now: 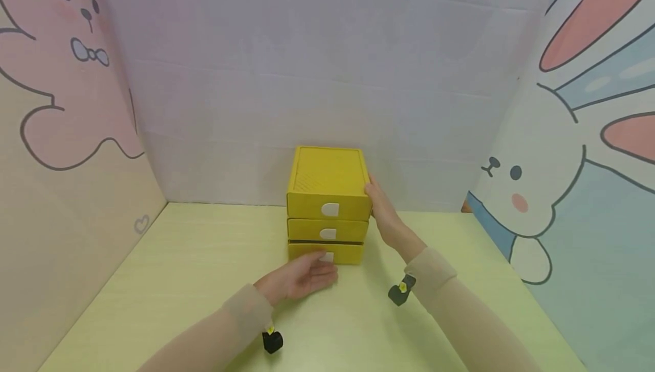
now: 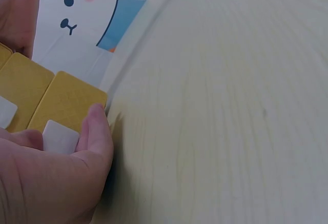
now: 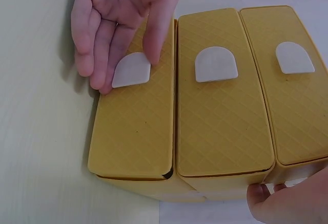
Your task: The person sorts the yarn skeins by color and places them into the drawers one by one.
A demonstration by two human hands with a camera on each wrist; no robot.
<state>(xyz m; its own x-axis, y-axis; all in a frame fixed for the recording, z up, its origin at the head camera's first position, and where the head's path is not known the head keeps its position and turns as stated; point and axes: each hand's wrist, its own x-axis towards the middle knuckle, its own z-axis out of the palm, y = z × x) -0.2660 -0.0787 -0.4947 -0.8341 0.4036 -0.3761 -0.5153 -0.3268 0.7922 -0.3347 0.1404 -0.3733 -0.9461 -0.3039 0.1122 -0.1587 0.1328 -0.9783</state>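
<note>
A yellow three-drawer cabinet (image 1: pixel 330 170) stands against the back wall, each drawer front bearing a white tab handle. My left hand (image 1: pixel 299 277) is at the bottom drawer (image 1: pixel 349 254), pinching its white tab (image 3: pixel 131 71) between thumb and fingers. In the left wrist view that tab (image 2: pixel 60 138) shows between them. A dark gap runs above the bottom drawer's front. Against the cabinet's right side lies my right hand (image 1: pixel 386 218), its thumb near the upper front corner; its other fingers are partly hidden. The middle tab (image 3: pixel 216 64) and top tab (image 3: pixel 294 58) are untouched.
The cabinet is on a pale wood-grain table (image 1: pixel 215 247). Behind it hangs a white back wall (image 1: pixel 317 76). Side panels carry a pink cartoon animal (image 1: pixel 77 104) on the left and a white rabbit (image 1: pixel 532 190) on the right.
</note>
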